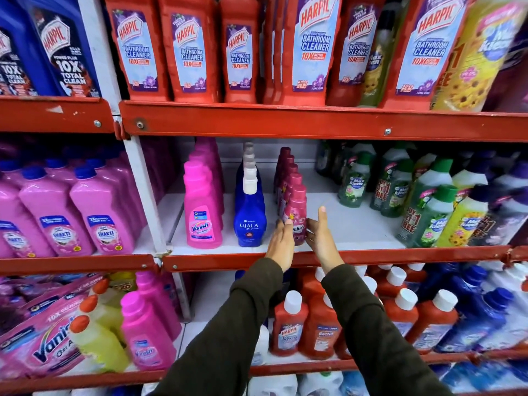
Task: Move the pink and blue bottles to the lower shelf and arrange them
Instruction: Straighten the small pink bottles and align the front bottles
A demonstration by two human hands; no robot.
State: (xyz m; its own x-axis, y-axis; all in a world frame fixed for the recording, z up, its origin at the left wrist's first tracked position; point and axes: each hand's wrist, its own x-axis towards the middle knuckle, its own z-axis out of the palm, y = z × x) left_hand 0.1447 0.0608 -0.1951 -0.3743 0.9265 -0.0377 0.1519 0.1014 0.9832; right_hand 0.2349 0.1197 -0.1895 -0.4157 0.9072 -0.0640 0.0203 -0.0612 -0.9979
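On the middle shelf point(357, 224) stand three rows running front to back: pink Vanish bottles point(201, 207), blue Ujala bottles point(249, 215) with white caps, and dark pink Comfort bottles point(295, 207). My left hand point(281, 241) rests against the left side of the front Comfort bottle. On that bottle's right side my right hand point(318, 235) has its fingers spread and its thumb raised. Both hands flank this bottle, which stands upright on the shelf. Dark sleeves cover both arms.
Green and yellow Max Kleen bottles point(428, 207) crowd the shelf's right end. Red Harpic bottles point(311, 47) fill the shelf above. The lower shelf holds pink Vanish bottles point(145, 330), yellow bottles point(100, 338), red Harpic bottles point(291, 324) and blue bottles point(480, 310). Pink Shakti bottles point(77, 207) stand at left.
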